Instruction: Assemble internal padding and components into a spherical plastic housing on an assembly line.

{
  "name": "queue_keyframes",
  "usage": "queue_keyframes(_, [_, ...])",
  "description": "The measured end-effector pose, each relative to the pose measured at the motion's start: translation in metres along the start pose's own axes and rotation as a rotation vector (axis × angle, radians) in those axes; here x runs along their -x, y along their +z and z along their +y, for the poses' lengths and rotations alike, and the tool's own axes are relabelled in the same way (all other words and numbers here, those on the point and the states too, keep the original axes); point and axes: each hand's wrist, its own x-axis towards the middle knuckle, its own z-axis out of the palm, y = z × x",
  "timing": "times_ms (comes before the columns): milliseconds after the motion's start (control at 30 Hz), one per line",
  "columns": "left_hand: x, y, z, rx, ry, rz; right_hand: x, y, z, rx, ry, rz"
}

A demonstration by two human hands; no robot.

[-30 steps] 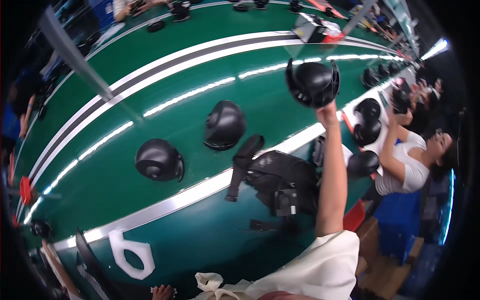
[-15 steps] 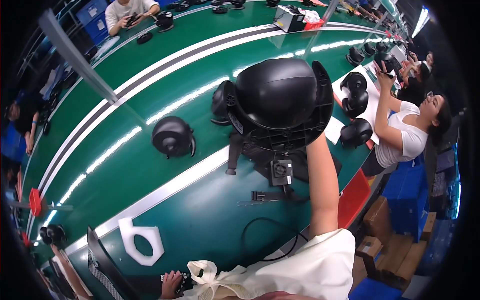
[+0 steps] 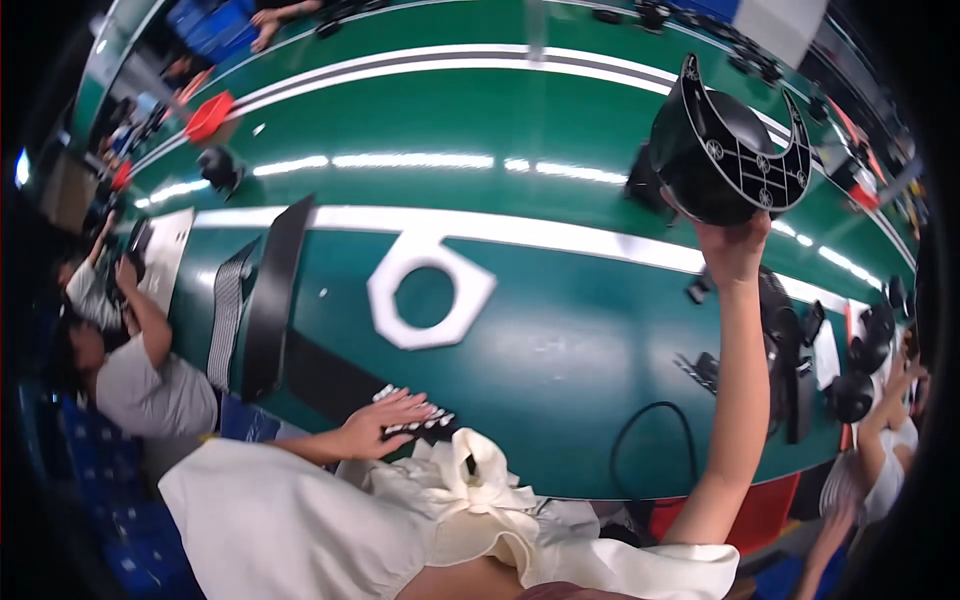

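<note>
My right hand (image 3: 732, 245) is raised over the far side of the bench at the right. It grips a black rounded plastic housing (image 3: 684, 150) from below, with the housing's crescent-shaped ribbed base facing right. My left hand (image 3: 385, 425) lies flat near the bench's front edge, fingers stretched out. Under and beside its fingertips are small white pieces (image 3: 428, 413) on a black strip (image 3: 330, 378). Beyond that hand, a white block (image 3: 470, 290) with a large round hole lies on the green bench.
Two long panels, one plain black (image 3: 275, 300) and one patterned (image 3: 229, 310), stand to the left. A black cable (image 3: 615, 445) loops near the front edge. Another black housing (image 3: 218, 168) sits on the far belt. People work on both sides, near a red bin (image 3: 210, 117) and other parts.
My view has swung left. The housing in my right hand has tilted, now showing its ribbed base toward the right. More of my left hand shows, lying on the strip.
</note>
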Motion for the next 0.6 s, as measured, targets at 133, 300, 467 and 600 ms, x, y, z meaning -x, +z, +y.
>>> queue_keyframes(133, [0.01, 0.008, -0.011, 0.178, 0.014, 0.203, 0.016, 0.033, 0.07, 0.196, 0.023, 0.003])
queue_keyframes(300, [0.021, -0.012, -0.017, 0.284, 0.166, 0.429, 0.046, 0.073, 0.15, 0.334, 0.089, 0.033])
queue_keyframes(467, [0.019, -0.062, -0.043, 1.339, 0.248, 0.367, 0.067, 0.104, 0.223, 0.474, -0.079, 0.143])
queue_keyframes(600, [-0.02, -0.077, -0.07, 1.582, 0.03, 0.415, 0.068, 0.112, 0.254, 0.998, -0.139, 0.214])
